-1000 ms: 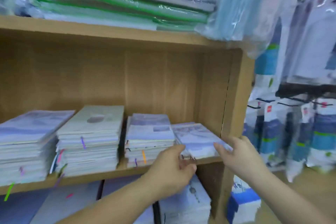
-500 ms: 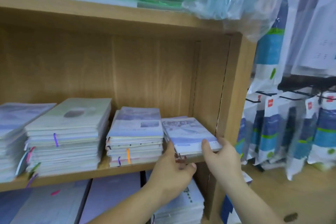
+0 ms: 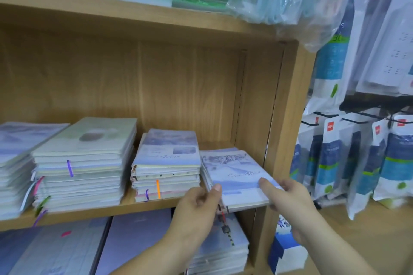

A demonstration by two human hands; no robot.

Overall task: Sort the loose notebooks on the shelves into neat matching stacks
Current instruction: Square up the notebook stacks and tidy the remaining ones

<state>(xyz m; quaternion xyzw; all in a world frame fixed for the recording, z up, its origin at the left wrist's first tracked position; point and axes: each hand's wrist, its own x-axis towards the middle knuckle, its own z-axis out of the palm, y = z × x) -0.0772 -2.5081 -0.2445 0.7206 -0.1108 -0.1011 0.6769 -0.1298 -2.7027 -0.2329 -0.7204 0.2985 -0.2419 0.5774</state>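
Left hand (image 3: pixel 196 205) is pinching the near-left corner of the short notebook stack (image 3: pixel 234 172), thumb on top. Right hand (image 3: pixel 288 196) is gripping its near-right corner, thumb on the cover. Stack is sitting at the right end of the shelf (image 3: pixel 89 212), beside a taller stack (image 3: pixel 167 163).

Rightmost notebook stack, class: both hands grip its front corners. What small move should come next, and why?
Probably slide the rightmost stack back and square it. It sits skewed, its front edge overhanging the shelf, while the left hand and right hand pinch its front corners beside the neighbouring stack.
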